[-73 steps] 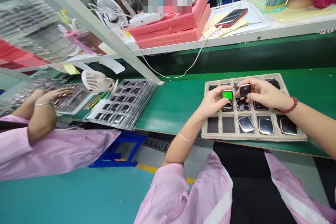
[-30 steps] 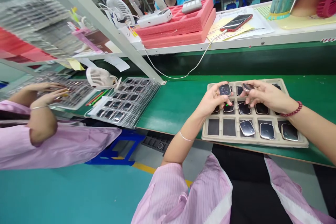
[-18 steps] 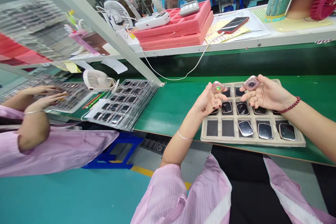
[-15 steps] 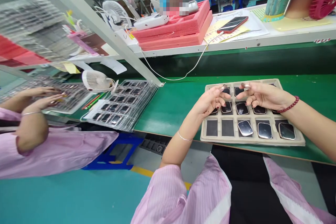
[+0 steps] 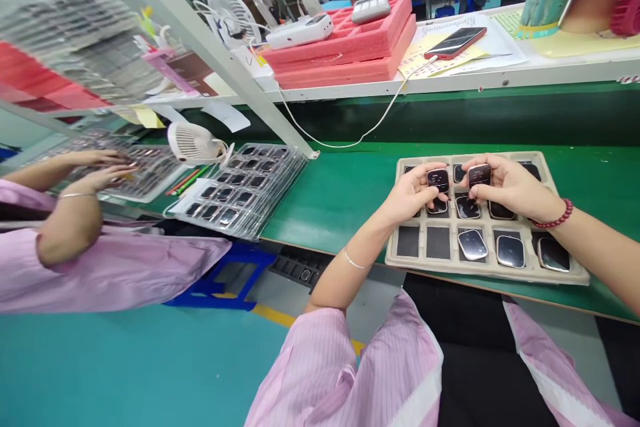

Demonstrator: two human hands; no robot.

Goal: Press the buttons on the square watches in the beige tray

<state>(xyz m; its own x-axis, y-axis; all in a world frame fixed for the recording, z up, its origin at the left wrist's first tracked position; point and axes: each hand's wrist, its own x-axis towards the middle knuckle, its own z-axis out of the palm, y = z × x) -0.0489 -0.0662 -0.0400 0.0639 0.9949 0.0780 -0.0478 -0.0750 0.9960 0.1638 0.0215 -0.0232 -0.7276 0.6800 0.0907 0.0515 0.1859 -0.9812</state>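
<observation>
My left hand (image 5: 411, 195) holds a small rose-gold watch body (image 5: 437, 180) with its dark screen facing me. My right hand (image 5: 507, 185) grips a second watch body (image 5: 479, 175) the same way. Both hands hover over the back rows of a beige pulp tray (image 5: 575, 273) on the green conveyor belt. Several watch bodies lie screen-up in the tray's pockets, such as one (image 5: 472, 244) in the front row. The two front-left pockets (image 5: 423, 241) hold nothing.
A co-worker's hands (image 5: 97, 170) work over clear blister trays at the left. A stack of clear trays (image 5: 240, 188) and a small white fan (image 5: 194, 144) sit on the belt. Pink foam trays (image 5: 345, 53) and a phone (image 5: 454, 42) lie on the white shelf behind.
Both watch bodies were turned back-side up half a second ago; now their screens face me again and my hands have lowered toward the tray. The left one's green screen has gone dark.
</observation>
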